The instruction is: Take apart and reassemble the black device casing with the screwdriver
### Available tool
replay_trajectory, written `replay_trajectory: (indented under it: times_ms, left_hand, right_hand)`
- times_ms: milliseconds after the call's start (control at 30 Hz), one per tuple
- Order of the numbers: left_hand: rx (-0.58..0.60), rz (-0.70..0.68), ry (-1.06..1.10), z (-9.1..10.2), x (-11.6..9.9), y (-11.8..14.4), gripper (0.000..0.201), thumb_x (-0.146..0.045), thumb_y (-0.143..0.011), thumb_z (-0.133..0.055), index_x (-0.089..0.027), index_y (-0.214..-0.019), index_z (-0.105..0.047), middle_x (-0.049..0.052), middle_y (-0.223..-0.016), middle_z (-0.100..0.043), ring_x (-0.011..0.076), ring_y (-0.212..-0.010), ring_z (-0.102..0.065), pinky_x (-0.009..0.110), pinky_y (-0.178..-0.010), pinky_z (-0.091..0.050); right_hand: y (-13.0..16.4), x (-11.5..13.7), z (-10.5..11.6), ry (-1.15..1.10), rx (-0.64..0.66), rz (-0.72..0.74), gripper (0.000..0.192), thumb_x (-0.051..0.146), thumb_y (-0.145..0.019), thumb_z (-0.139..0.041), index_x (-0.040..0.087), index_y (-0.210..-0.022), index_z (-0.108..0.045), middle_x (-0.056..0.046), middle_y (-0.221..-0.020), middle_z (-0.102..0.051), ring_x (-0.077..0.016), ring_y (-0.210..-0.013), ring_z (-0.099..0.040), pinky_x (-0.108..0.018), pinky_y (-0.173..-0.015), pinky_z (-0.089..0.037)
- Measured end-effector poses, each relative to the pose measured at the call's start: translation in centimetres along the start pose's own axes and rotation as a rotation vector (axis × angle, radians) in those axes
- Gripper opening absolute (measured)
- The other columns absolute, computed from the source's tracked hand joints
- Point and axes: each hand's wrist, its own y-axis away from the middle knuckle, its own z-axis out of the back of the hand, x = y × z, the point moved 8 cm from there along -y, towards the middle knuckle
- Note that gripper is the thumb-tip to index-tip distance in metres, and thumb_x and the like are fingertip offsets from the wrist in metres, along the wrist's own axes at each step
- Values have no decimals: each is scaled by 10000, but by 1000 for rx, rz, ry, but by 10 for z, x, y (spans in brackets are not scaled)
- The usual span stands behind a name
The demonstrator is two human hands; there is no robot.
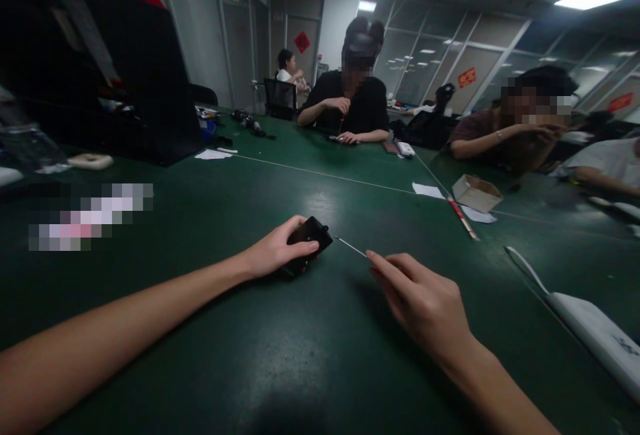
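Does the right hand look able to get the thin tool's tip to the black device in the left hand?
Probably yes. The right hand points the thin tool at the black device, held by the left hand; only bare table lies between.

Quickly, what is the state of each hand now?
Left hand: closed on the small black device.
Right hand: closed, pinching the thin metal tool.
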Motion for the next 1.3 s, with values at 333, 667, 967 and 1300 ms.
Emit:
replay_trajectory:
  times_ms: [333,667,967,1300]
  left_hand:
    - [246,-125,-375,-2,-31,9,390,-391,-843,-656,-250,-1207,-669,77,-1214,-685,234,-1077,-641,355,-924,-467]
    - [179,-231,-579,1,-33,6,297,-384,-893,-593,-271,-1137,-720,61,-1143,-723,227,-1048,-658,355,-937,-459]
    - [107,-347,-803,-5,-33,8,455,-523,-823,-654,-243,-1181,-679,74,-1117,-702,243,-1014,-639,358,-881,-461]
    - [82,-418,-799,-11,-25,8,390,-515,-873,-608,-208,-1105,-669,54,-998,-682,204,-925,-609,300,-792,-422]
  right_hand:
    - [1,-2,-11,-85,70,7,354,243,-985,-453,156,-1276,-634,-108,-981,-697,-165,-760,-653,-253,-612,-495]
    - [1,-2,-21,-163,174,34,347,259,-988,-443,169,-1258,-642,-105,-1000,-692,-151,-734,-648,-252,-633,-518]
    - [2,-2,-20,-43,192,164,339,194,-978,-441,187,-1248,-647,-95,-976,-697,-159,-746,-630,-260,-628,-485]
    - [1,0,-11,20,134,252,320,146,-934,-493,177,-1198,-671,-98,-948,-691,-166,-733,-614,-269,-620,-456]
